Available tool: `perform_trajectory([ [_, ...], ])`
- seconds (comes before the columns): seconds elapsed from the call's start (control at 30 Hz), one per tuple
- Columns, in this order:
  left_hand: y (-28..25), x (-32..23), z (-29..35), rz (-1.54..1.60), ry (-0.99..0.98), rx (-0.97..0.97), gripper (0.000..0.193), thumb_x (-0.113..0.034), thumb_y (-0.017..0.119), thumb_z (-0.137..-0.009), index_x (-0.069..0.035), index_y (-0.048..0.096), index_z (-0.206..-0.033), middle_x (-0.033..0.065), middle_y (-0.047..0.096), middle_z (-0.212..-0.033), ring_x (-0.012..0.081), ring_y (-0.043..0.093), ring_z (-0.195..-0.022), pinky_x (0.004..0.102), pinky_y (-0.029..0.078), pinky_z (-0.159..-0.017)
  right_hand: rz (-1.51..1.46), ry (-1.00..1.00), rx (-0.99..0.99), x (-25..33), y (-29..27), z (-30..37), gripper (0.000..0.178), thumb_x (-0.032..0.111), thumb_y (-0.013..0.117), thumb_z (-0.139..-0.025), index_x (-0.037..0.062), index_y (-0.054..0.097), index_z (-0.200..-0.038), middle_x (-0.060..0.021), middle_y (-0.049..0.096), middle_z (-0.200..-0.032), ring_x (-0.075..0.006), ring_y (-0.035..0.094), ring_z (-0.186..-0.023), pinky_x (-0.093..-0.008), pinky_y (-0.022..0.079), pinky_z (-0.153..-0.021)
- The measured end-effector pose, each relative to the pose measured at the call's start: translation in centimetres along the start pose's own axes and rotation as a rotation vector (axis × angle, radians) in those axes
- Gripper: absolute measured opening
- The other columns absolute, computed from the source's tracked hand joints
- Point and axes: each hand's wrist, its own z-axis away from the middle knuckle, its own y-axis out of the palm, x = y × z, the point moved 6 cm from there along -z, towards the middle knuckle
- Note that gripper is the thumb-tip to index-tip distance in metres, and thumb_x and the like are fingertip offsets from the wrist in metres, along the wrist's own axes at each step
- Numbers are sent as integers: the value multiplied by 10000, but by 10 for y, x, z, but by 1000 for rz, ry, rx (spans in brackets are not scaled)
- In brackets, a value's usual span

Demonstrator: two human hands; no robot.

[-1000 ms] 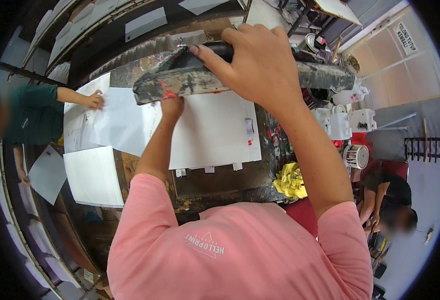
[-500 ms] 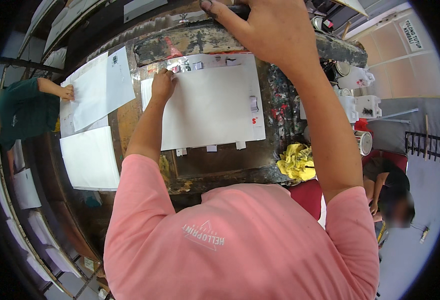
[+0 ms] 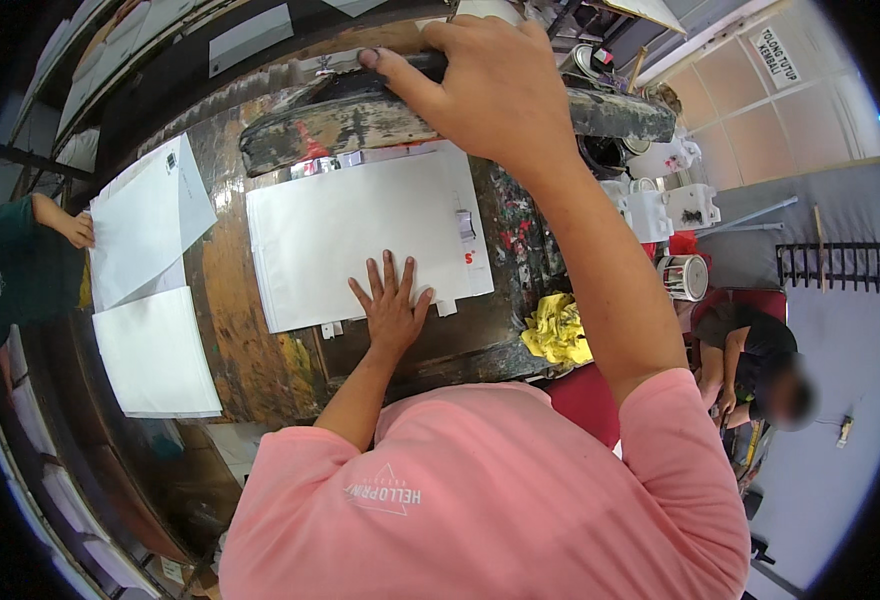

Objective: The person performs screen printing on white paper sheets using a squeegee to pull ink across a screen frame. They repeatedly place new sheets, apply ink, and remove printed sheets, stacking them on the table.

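Note:
My left hand (image 3: 390,312) lies flat, fingers spread, on the near edge of a white paper sheet (image 3: 360,220) on the work table. Small tabs (image 3: 332,330) stick out from under the sheet's near edge, and a printed base sheet (image 3: 477,255) shows along its right side. Over the far edge stands a paint-smeared wooden screen frame (image 3: 350,125), seen along its bar. My right hand (image 3: 510,95) is closed over the top of this frame, thumb stretched along it; the other fingertips are hidden behind it.
Paper stacks (image 3: 155,350) lie at the left, where a co-worker's hand (image 3: 80,230) touches a sheet (image 3: 140,235). A crumpled yellow cloth (image 3: 558,332) rests at the table's right edge, near a paint can (image 3: 684,277) and white jugs (image 3: 648,215). Another person (image 3: 745,350) sits at the right.
My left hand has moved from the sheet's far left edge to its near edge and spread flat. The frame, with my right hand on it, now sits lower over the sheet's far edge.

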Motion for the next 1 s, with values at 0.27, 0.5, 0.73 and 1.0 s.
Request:
perform_trajectory([
  [0.27, -10, -1, -1, -42, 6, 34, 814, -601, 483, -1073, -166, 267, -1727, 234, 191, -1780, 469, 134, -1645, 737, -25, -1260, -19, 10, 37, 3, 4, 7, 590, 653, 627, -951, 104, 831, -1024, -111, 765, -869, -292, 720, -900, -496, 438, -801],
  [0.5, -182, -5, 15, 1783, -101, -143, 1053, -713, 464, -1043, 57, 133, -1679, 286, 319, -1693, 400, 279, -1612, 556, 210, -1311, 61, -46, 156, 18, 13, 67, 579, 619, 644, -975, 54, 737, -1063, -149, 690, -916, -362, 651, -966, -486, 441, -827],
  [0.73, -98, 24, 69, 2250, -682, 3, 1275, -908, 400, -947, 155, 127, -1596, 349, 446, -1538, 446, 467, -1471, 522, 388, -1264, -240, 15, 696, -13, 110, 224, 490, 280, 788, -870, 79, 691, -1306, -175, 677, -1210, -371, 619, -1190, -543, 485, -953],
  [1.0, -11, 51, 75, 2088, -1043, 100, 1376, -993, 371, -873, 125, 94, -1625, 350, 508, -1486, 430, 561, -1402, 495, 458, -1201, -170, 69, 890, 24, 144, 317, 455, 130, 720, -852, 125, 681, -1306, -99, 689, -1226, -343, 652, -1156, -530, 442, -1009],
])
